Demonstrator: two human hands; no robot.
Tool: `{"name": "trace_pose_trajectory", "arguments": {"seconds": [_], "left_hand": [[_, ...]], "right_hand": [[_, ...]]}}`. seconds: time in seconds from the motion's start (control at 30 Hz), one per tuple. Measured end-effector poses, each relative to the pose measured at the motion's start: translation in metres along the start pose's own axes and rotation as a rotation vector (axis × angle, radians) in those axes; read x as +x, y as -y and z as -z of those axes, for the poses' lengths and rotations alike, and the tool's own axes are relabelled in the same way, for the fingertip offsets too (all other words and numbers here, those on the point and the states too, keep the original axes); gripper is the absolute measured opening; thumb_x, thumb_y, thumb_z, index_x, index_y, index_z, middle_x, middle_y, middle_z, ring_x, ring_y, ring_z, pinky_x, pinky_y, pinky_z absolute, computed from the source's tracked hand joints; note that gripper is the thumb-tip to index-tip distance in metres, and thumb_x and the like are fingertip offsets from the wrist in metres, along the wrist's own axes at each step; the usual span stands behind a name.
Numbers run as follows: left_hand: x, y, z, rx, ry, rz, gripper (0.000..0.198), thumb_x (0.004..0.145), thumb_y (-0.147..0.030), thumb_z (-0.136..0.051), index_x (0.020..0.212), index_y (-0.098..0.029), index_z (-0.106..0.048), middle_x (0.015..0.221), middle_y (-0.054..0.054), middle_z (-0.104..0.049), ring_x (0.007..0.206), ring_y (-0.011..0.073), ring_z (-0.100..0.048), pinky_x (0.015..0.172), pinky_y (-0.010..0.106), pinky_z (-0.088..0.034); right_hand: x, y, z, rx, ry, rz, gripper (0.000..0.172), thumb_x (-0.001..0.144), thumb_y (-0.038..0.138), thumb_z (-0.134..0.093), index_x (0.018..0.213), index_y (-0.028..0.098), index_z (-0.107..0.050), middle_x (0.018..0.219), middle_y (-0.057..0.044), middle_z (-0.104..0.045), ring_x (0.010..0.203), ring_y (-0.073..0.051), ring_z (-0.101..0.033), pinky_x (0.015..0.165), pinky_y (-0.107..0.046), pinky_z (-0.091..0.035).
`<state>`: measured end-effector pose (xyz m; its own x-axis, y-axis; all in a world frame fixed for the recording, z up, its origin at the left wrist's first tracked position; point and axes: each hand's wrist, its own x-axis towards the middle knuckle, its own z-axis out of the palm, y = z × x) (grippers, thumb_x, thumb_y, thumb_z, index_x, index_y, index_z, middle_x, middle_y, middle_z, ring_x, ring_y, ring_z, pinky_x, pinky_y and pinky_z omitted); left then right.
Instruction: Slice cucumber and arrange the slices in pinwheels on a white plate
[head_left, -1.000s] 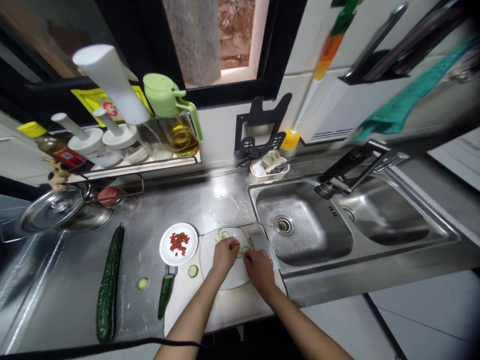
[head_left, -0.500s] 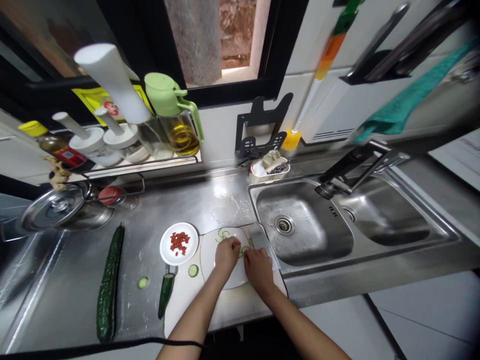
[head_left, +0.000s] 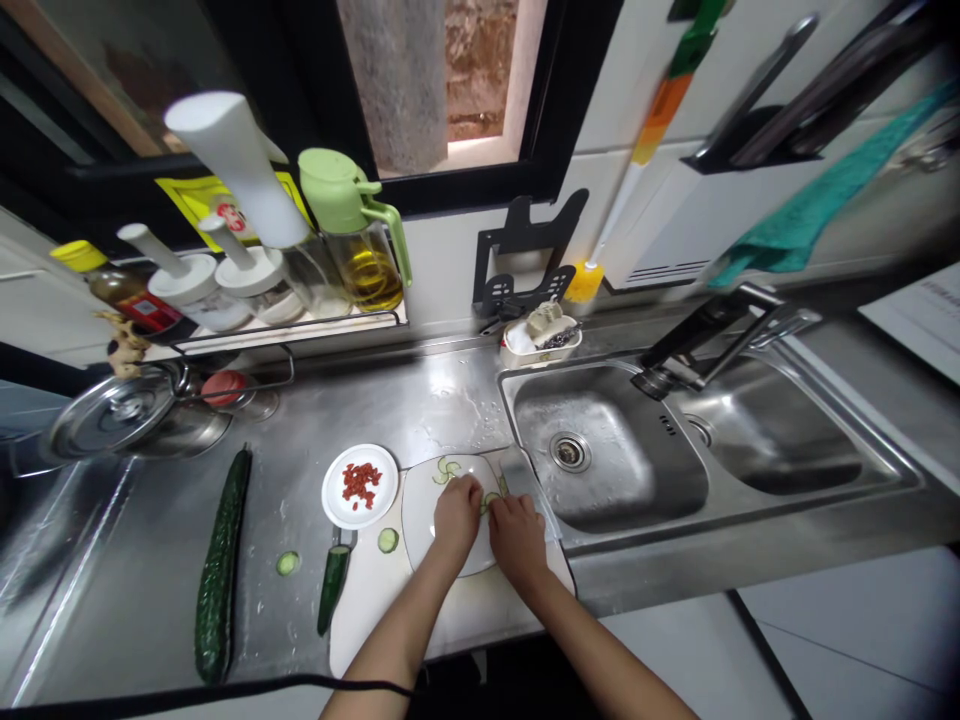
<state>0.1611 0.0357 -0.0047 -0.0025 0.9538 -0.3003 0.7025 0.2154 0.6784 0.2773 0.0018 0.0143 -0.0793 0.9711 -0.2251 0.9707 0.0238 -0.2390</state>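
Note:
A white plate [head_left: 421, 515] rests on the white cutting board [head_left: 375, 620], with thin cucumber slices [head_left: 448, 468] laid near its far rim. Over the plate's middle is my left hand [head_left: 457, 512], fingertips pinched together; whatever they hold is too small to make out. My right hand [head_left: 517, 535] lies at the plate's right side, its fingers bent and closed at a cucumber slice [head_left: 491, 500]. Just beyond them a broad knife blade [head_left: 523, 480] lies on the board. A cut cucumber piece [head_left: 333, 590] and a round cucumber end [head_left: 387, 540] sit left of the plate.
A small white dish [head_left: 330, 495] holds red berries. Further left lie a whole cucumber [head_left: 223, 570] and another cucumber end [head_left: 287, 563]. A double sink [head_left: 611, 440] with a black faucet is on the right. Seasoning jars and an oil jug [head_left: 360, 240] stand on a shelf.
My left hand has shifted slightly, its fingertips turning up and closing over the plate. The right hand stays at nearly the same spot. The whole view has moved a little.

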Motion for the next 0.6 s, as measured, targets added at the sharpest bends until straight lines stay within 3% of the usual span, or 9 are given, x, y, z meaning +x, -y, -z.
{"name": "trace_pose_trajectory", "arguments": {"seconds": [0.17,0.3,0.4,0.6], "left_hand": [[-0.002,0.0,0.004,-0.053,-0.024,-0.038,0.014,0.082,-0.017,-0.048,0.077,-0.019,-0.062,0.08,0.004,-0.063,0.078,0.0162,-0.057,0.074,0.026,-0.039],[-0.016,0.01,0.018,-0.119,-0.113,-0.058,0.015,0.082,-0.02,-0.049,0.077,-0.019,-0.063,0.081,0.005,-0.065,0.076,0.0167,-0.057,0.073,0.027,-0.041],[-0.038,0.031,0.035,-0.14,-0.211,-0.015,0.017,0.082,-0.025,-0.049,0.079,-0.02,-0.065,0.082,0.005,-0.066,0.075,0.0176,-0.059,0.074,0.028,-0.042],[-0.085,0.092,0.061,-0.016,-0.364,0.14,0.024,0.081,-0.034,-0.049,0.089,-0.02,-0.066,0.082,0.006,-0.067,0.07,0.0197,-0.06,0.072,0.03,-0.045]], "right_hand": [[-0.005,-0.001,0.006,-0.006,-0.012,0.023,0.017,0.09,0.017,-0.047,0.086,0.022,-0.063,0.094,-0.008,-0.065,0.096,-0.026,-0.05,0.068,-0.034,-0.033],[-0.014,-0.006,0.009,0.047,-0.022,0.048,0.017,0.089,0.017,-0.048,0.087,0.022,-0.064,0.093,-0.008,-0.066,0.094,-0.026,-0.05,0.069,-0.034,-0.033],[-0.024,-0.011,0.007,0.09,-0.02,0.092,0.015,0.087,0.017,-0.051,0.087,0.022,-0.065,0.092,-0.008,-0.066,0.094,-0.026,-0.05,0.07,-0.034,-0.034],[-0.04,-0.011,0.001,0.135,-0.019,0.175,0.014,0.086,0.014,-0.052,0.084,0.021,-0.064,0.089,-0.007,-0.064,0.091,-0.023,-0.05,0.07,-0.032,-0.034]]}}
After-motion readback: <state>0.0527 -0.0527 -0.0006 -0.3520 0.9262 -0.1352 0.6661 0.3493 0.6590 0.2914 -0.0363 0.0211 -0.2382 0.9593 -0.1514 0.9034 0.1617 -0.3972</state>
